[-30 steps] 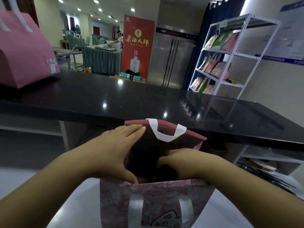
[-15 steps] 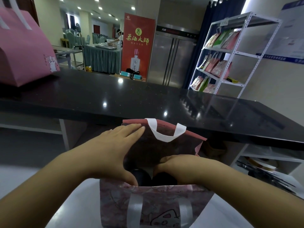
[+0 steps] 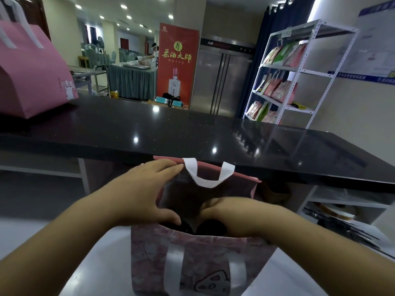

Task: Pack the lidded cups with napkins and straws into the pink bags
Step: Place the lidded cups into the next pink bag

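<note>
An open pink bag (image 3: 198, 259) with white handles stands on the white surface just in front of me. My left hand (image 3: 147, 195) holds the bag's left edge, fingers stretched along the far rim and thumb at the near rim. My right hand (image 3: 233, 216) reaches down into the bag's mouth, its fingertips hidden inside. Two dark round cup lids (image 3: 210, 228) show deep in the bag beneath that hand. No napkins or straws can be seen.
A glossy black counter (image 3: 192, 133) runs across just behind the bag. A second pink bag (image 3: 32, 75) stands on its far left end. A white rack (image 3: 299, 77) of packaged goods stands at the right, and shelves (image 3: 342, 212) sit under the counter.
My right hand has pushed a little deeper into the bag, and the dark lids have come into view beneath it. My left hand keeps its hold on the left edge.
</note>
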Tool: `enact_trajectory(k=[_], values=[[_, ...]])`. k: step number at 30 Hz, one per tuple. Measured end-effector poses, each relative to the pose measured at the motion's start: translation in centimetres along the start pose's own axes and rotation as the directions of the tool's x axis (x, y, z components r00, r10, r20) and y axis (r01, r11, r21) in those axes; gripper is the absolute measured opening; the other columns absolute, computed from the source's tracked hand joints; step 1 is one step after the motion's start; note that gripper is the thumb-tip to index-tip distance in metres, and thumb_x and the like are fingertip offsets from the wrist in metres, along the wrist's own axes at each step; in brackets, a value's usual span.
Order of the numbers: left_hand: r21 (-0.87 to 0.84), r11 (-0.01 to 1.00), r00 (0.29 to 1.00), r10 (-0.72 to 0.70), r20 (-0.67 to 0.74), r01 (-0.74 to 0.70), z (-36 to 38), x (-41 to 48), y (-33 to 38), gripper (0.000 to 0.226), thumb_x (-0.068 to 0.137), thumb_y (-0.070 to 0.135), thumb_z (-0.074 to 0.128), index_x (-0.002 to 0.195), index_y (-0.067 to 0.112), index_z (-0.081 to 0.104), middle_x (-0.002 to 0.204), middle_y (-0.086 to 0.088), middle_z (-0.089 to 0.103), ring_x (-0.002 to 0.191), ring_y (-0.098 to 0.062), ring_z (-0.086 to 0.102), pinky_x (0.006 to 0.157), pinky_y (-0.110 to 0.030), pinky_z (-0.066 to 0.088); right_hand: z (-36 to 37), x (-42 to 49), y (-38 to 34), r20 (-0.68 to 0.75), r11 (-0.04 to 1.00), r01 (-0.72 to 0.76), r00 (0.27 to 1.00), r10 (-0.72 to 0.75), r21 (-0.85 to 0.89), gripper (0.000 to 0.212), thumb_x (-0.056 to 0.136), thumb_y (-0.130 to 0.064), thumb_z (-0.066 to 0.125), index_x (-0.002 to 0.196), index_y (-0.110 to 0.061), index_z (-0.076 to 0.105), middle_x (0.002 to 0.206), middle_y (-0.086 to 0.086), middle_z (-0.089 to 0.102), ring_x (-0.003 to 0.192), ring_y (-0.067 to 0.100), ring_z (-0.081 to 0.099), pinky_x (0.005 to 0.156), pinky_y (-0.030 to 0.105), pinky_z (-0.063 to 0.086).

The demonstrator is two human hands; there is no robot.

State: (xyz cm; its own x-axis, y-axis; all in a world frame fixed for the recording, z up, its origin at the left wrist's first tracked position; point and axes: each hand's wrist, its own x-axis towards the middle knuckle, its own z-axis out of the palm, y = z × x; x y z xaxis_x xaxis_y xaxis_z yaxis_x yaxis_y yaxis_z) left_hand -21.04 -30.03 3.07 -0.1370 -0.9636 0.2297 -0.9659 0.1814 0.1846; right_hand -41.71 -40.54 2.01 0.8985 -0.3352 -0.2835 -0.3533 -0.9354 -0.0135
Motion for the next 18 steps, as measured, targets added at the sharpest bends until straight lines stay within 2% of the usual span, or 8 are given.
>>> enact_trajectory(k=[2,5,9,11,15,18], values=[[0.005,1.0,0.999,-0.006,-0.04,0.006,-0.3,0.0,-0.1,0.095,0.063,0.072,0.059,0.142,0.039,0.018,0.143,0.021,0.025,0.122,-0.002,0.033,0.099,-0.02,0.031,-1.7,-1.0,-0.5,-0.082,0.999,-0.021,0.996,0.024,0.033,0.042,0.086,-0.014,0.061,0.125,-0.03,0.055,0.124,-0.008,0.055,0.111,0.014,0.053,0.094,0.03,0.046],[0.017,1.0,0.996,-0.016,-0.086,0.017,-0.9,0.0,0.0,0.073,0.07,0.063,0.059,0.135,0.038,0.035,0.123,0.02,0.04,0.099,0.001,0.046,0.079,-0.013,0.041,-4.1,-3.0,-0.8,-0.182,0.997,-0.033,0.982,0.044,0.065,0.037,0.086,-0.019,0.061,0.12,-0.032,0.058,0.119,-0.014,0.059,0.107,0.007,0.054,0.092,0.027,0.047],[0.12,0.992,0.991,-0.008,-0.134,0.025,-2.1,0.0,1.4,0.051,0.075,0.058,0.057,0.121,0.037,0.052,0.11,0.019,0.049,0.086,0.0,0.051,0.073,-0.016,0.046,-5.6,-6.7,-0.8,-0.313,0.993,-0.033,0.947,0.068,0.115,0.033,0.087,-0.025,0.063,0.118,-0.034,0.059,0.11,-0.02,0.057,0.093,-0.003,0.052,0.083,0.017,0.046],[0.141,0.99,0.985,0.014,-0.173,0.011,-2.8,0.0,3.1,0.048,0.074,0.058,0.053,0.115,0.034,0.057,0.106,0.016,0.054,0.082,-0.001,0.053,0.071,-0.019,0.048,-5.7,-9.2,-0.5,-0.368,0.99,-0.048,0.925,0.095,0.133,0.031,0.087,-0.027,0.062,0.116,-0.036,0.059,0.104,-0.023,0.055,0.089,-0.003,0.054,0.08,0.019,0.05],[0.11,0.992,0.968,0.086,-0.235,-0.062,-3.6,0.3,9.0,0.045,0.072,0.057,0.051,0.102,0.026,0.066,0.096,0.01,0.064,0.072,-0.004,0.058,0.06,-0.024,0.052,-4.5,-14.9,1.2,-0.441,0.987,-0.114,0.885,0.152,0.111,0.031,0.087,-0.03,0.062,0.117,-0.034,0.058,0.105,-0.017,0.059,0.089,0.001,0.057,0.079,0.025,0.052],[0.087,0.989,0.963,0.139,-0.231,-0.121,-2.5,1.0,14.5,0.049,0.073,0.06,0.046,0.102,0.026,0.065,0.096,0.01,0.064,0.075,-0.006,0.061,0.062,-0.025,0.053,-2.3,-19.7,3.0,-0.436,0.978,-0.181,0.875,0.209,0.105,0.036,0.087,-0.035,0.062,0.123,-0.034,0.055,0.112,-0.016,0.059,0.096,0.003,0.055,0.084,0.026,0.05]])
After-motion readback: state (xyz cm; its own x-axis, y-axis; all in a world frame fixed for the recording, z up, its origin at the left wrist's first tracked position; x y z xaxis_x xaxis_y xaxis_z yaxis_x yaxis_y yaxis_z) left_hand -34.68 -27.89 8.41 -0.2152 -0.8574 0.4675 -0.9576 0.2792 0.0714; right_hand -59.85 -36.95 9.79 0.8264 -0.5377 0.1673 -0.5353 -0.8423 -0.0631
